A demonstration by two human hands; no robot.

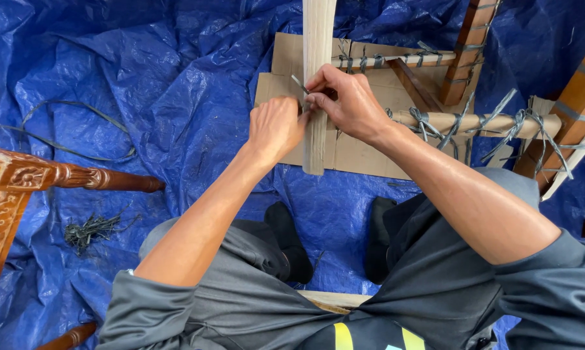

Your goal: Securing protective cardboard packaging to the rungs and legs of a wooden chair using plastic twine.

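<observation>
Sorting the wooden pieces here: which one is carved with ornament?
The dark reddish carved piece at the left edge, with scrollwork on its surface. The pale upright slat between both hands and the strap-wrapped rails on the right are plain.

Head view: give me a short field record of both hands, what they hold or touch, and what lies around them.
left hand: closed in a fist against the pale wooden slat
right hand: fingers pinching a thin grey strip at the slat
slat: runs upright through the view, over the cardboard sheet
rattan rail: to the right, bound with grey strips
ground cover: blue tarpaulin
offcuts pile: on the tarpaulin, lower left
carved wooden furniture leg: at the left edge
</observation>
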